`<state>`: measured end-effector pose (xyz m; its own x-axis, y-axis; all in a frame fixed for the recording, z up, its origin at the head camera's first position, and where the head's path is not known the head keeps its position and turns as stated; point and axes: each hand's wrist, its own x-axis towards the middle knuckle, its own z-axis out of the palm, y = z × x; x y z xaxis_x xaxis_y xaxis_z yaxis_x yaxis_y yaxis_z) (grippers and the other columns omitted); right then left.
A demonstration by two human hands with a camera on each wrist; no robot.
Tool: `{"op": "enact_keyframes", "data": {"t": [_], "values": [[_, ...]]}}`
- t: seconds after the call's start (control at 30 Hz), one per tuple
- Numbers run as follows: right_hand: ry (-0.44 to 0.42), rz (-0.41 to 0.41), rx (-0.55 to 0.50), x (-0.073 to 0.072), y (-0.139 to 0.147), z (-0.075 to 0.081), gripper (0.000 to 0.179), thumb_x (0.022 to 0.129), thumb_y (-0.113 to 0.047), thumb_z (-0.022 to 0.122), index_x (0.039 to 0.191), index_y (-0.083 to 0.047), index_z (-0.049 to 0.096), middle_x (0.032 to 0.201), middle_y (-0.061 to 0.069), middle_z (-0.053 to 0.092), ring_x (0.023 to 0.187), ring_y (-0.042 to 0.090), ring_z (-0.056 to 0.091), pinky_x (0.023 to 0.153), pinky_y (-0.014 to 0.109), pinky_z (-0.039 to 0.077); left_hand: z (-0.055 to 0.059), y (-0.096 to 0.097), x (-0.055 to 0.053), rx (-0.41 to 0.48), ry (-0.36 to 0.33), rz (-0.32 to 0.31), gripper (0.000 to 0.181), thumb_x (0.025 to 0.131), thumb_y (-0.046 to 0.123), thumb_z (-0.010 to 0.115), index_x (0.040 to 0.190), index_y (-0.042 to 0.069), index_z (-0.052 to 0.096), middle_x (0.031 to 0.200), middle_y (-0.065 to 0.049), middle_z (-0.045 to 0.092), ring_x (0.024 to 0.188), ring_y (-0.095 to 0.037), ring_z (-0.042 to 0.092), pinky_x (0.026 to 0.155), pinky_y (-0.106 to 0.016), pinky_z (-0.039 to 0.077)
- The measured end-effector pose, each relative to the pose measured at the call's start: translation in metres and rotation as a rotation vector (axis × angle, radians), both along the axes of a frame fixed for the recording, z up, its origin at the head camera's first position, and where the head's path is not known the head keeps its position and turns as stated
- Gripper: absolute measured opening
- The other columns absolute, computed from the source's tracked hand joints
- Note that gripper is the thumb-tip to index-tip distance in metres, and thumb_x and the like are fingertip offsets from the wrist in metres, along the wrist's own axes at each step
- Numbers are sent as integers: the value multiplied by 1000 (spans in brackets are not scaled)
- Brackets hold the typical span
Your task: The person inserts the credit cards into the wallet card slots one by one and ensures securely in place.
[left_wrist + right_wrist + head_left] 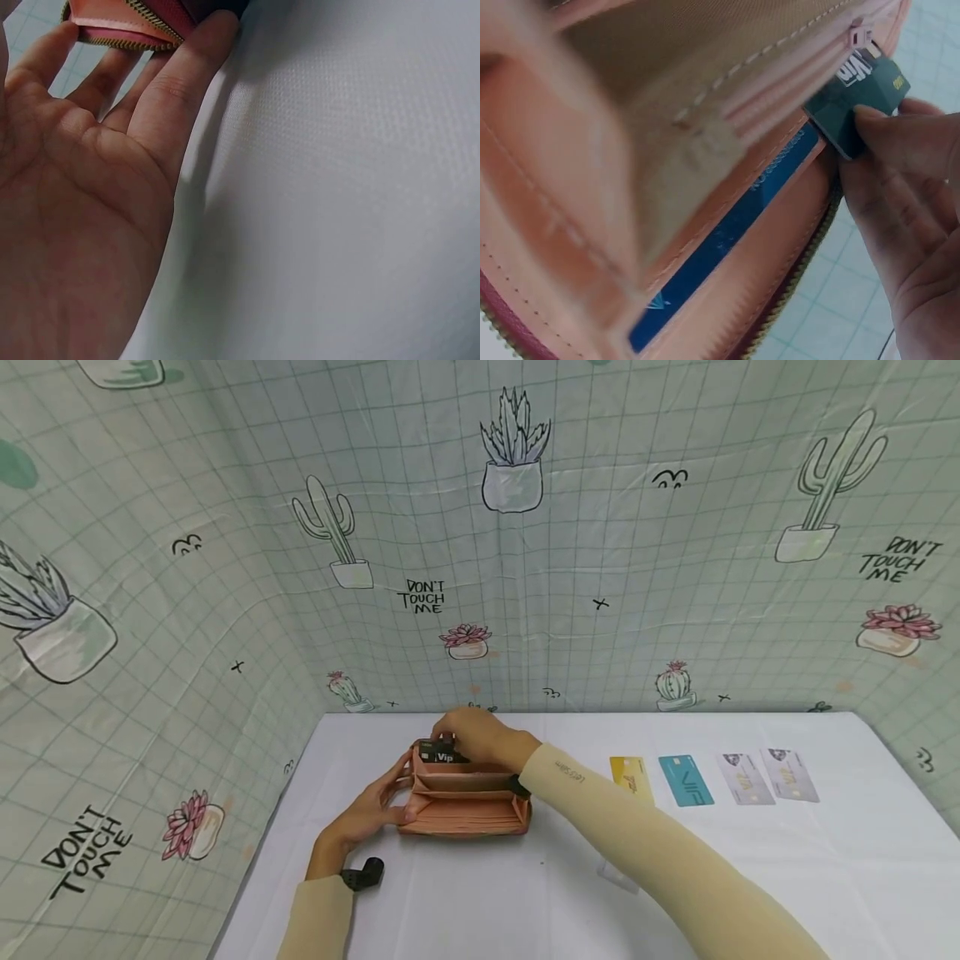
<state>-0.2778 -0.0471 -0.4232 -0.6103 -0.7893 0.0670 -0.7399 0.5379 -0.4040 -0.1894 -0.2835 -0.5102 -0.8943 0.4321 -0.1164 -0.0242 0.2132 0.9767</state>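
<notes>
A salmon-pink zip wallet (465, 824) stands spread open on the white table, its compartments facing up. My left hand (371, 810) grips its left end; in the left wrist view the thumb (176, 90) lies on one side of the zipped edge and other fingers on the other. My right hand (483, 737) reaches over the wallet's back. Between thumb and fingers it pinches a dark green VIP card (855, 97), which is partly hidden in the rear section. A blue card (724, 244) sits in a slot there, with only a strip showing.
Right of the wallet lie a yellow card (630, 775), a teal VIP card (686, 781) and two silver cards (747, 779). A pale, see-through item (618, 877) is partly under the right forearm. Patterned cloth (570, 552) hangs behind the table (480, 910).
</notes>
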Motion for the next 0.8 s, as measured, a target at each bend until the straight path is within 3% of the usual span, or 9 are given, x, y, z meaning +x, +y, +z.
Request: {"op": "enact_keyframes", "data": {"t": [0.17, 0.5, 0.8], "values": [[-31, 14, -23, -3, 4, -3, 38, 85, 10, 54, 113, -12, 68, 101, 1, 65, 91, 12, 57, 77, 24, 46, 1, 0, 0, -26, 3, -2, 91, 82, 8, 70, 148, 36, 14, 150, -6, 22, 135, -26, 24, 107, -53, 13], [-56, 58, -29, -5, 3, -4, 36, 83, 12, 55, 106, -11, 71, 95, 1, 65, 85, 13, 59, 72, 23, 46, 1, 0, 2, -5, -11, -4, 91, 81, 8, 70, 147, 39, 15, 151, -2, 21, 136, -23, 23, 107, -49, 14], [-130, 65, -8, -9, 3, -5, 40, 86, 10, 51, 114, -13, 68, 99, -1, 65, 85, 10, 57, 72, 22, 45, -1, -1, 3, -15, -3, 4, 90, 82, 9, 70, 146, 41, 17, 149, 1, 24, 135, -23, 25, 107, -51, 13]]}}
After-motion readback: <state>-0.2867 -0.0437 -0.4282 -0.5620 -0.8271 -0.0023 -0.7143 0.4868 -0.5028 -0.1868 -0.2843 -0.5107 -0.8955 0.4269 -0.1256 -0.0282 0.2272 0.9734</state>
